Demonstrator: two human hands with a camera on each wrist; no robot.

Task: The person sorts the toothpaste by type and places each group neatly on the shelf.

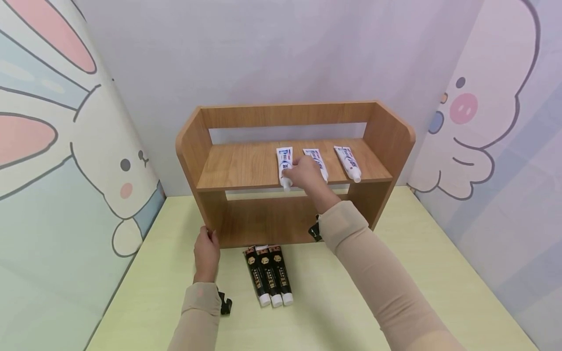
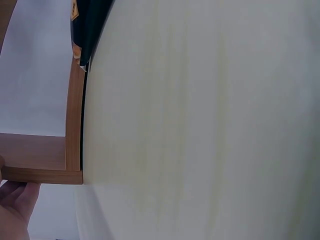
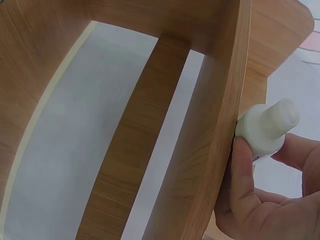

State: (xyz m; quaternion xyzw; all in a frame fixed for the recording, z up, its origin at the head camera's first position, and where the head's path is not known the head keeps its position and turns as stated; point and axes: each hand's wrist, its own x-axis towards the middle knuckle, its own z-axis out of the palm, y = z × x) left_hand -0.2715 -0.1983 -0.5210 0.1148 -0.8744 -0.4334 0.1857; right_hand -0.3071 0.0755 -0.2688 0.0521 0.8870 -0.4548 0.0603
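Note:
Three white toothpaste tubes lie on the upper board of a wooden shelf (image 1: 237,163). My right hand (image 1: 307,174) pinches the leftmost white tube (image 1: 284,155) between thumb and fingers; in the right wrist view its white cap end (image 3: 264,129) juts past the board's front edge. The middle white tube (image 1: 312,155) is partly hidden behind that hand, and the third white tube (image 1: 348,163) lies farther right. Low on the shelf's left side panel, my left hand (image 1: 206,256) grips the front edge, with fingers on both sides of the panel (image 2: 45,176).
Several black-wrapped items are not seen, only three black toothpaste tubes (image 1: 269,275) side by side on the pale table (image 1: 351,312), caps toward me, just before the shelf's lower board (image 1: 263,219). Walls with cartoon animals (image 1: 127,170) stand at both sides.

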